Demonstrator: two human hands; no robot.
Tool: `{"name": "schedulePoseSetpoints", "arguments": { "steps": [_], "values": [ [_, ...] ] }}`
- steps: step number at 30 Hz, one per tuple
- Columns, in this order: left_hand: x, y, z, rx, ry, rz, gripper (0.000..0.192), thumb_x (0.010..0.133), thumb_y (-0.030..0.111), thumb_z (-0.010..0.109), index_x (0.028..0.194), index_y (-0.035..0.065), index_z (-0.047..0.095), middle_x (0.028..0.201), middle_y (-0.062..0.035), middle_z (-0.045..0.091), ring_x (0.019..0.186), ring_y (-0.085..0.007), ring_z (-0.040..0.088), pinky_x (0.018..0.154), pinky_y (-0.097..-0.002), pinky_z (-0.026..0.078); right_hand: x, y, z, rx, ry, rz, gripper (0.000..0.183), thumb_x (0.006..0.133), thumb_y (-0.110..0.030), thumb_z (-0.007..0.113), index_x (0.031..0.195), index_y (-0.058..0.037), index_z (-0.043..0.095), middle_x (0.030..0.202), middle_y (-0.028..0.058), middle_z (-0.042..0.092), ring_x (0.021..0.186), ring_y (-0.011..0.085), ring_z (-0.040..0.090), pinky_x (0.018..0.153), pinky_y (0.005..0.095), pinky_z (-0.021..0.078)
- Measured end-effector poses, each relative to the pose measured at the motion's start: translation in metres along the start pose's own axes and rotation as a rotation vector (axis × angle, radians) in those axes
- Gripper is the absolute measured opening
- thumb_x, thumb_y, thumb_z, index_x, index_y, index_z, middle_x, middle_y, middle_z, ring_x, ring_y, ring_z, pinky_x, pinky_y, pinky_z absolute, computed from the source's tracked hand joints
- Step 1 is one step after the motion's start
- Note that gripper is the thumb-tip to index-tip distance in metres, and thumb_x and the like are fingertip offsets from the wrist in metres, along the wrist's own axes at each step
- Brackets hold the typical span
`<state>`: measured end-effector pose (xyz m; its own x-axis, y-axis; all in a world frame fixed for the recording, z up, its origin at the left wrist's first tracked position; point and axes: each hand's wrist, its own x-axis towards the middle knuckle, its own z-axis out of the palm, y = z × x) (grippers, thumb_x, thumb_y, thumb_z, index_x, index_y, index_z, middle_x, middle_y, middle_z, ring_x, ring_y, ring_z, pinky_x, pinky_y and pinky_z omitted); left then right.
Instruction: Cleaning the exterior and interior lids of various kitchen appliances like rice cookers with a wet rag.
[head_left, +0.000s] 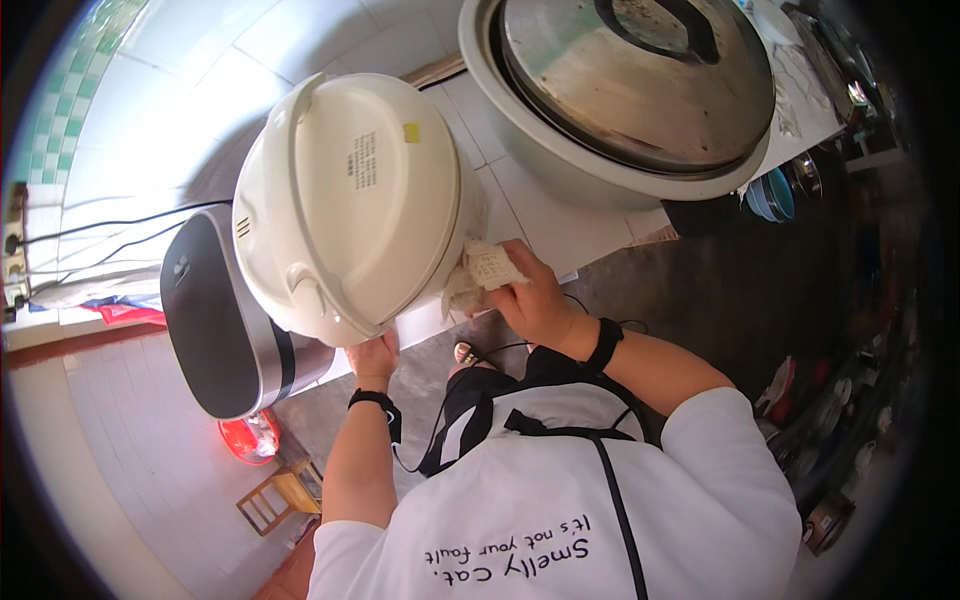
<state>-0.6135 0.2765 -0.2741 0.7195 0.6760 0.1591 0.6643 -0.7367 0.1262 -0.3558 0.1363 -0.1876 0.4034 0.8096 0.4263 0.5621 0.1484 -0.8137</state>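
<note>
A cream-white electric rice cooker (382, 217) with its lid closed and a curved carrying handle (300, 187) stands on the white tiled counter before me. My right hand (536, 300) holds a crumpled, off-white cloth (487, 270) between thumb and fingers. The cloth lies against or very close to the cooker's right side. At the near side of the cooker is my left hand (373, 358), its fingers partly hidden under the lid's overhang. Whether they grip the body or only rest on it cannot be seen.
A dark-topped appliance with silver sides (217, 315) stands left of the cooker. To the right, a large pale basin (570, 180) holds a pot under a metal lid (645, 82). Black cords (127, 221) run to wall sockets. Blue bowls (770, 195) sit below the counter.
</note>
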Motion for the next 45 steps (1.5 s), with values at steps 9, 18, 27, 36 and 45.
{"name": "schedulePoseSetpoints", "arguments": {
  "steps": [9,18,27,36,45],
  "values": [
    [-0.003,-0.004,-0.005,-0.050,-0.184,-0.144,0.038,0.081,0.026,0.048,0.108,-0.0014,0.050,0.108,-0.0268,0.048,0.100,-0.0449,0.042,0.085,-0.0533,0.031,0.038,0.047,0.033,-0.017,0.338,0.144,0.028,0.081,0.000,0.041,0.106,-0.0009,0.054,0.100,0.0169,0.051,0.081,0.0351,0.056,0.073,0.0383,0.0457],
    [0.014,0.023,-0.040,-0.131,-0.502,-0.383,0.043,0.083,0.027,0.043,0.115,-0.0007,0.048,0.119,-0.0279,0.042,0.111,-0.0463,0.035,0.095,-0.0547,0.024,0.018,0.030,0.023,0.406,0.422,0.394,0.021,0.078,-0.007,0.054,0.099,-0.0078,0.059,0.098,0.0146,0.052,0.080,0.0355,0.055,0.071,0.0395,0.0460],
    [0.009,0.015,-0.029,-0.122,-0.424,-0.258,0.045,0.082,0.027,0.043,0.118,-0.0012,0.045,0.122,-0.0291,0.039,0.113,-0.0469,0.033,0.096,-0.0548,0.023,0.054,0.030,0.028,0.179,0.410,0.252,0.022,0.075,-0.004,0.057,0.097,-0.0028,0.058,0.097,0.0157,0.050,0.078,0.0310,0.055,0.070,0.0384,0.0462],
    [0.002,0.014,-0.023,0.097,-0.108,-0.079,0.028,0.084,0.027,0.041,0.077,0.0080,0.060,0.081,-0.0195,0.062,0.078,-0.0400,0.058,0.071,-0.0513,0.044,-0.004,0.033,0.005,-0.282,0.095,0.462,0.022,0.076,-0.015,0.056,0.096,-0.0072,0.060,0.098,0.0111,0.054,0.090,0.0310,0.054,0.072,0.0424,0.0475],
    [0.015,0.017,-0.020,0.068,-0.185,-0.107,0.031,0.082,0.028,0.045,0.096,0.0041,0.060,0.097,-0.0216,0.059,0.093,-0.0403,0.053,0.084,-0.0514,0.037,-0.040,0.061,0.033,-0.688,-0.134,-0.088,0.027,0.076,-0.020,0.054,0.100,-0.0083,0.059,0.107,0.0085,0.051,0.103,0.0296,0.046,0.079,0.0421,0.0446]
  ]
}}
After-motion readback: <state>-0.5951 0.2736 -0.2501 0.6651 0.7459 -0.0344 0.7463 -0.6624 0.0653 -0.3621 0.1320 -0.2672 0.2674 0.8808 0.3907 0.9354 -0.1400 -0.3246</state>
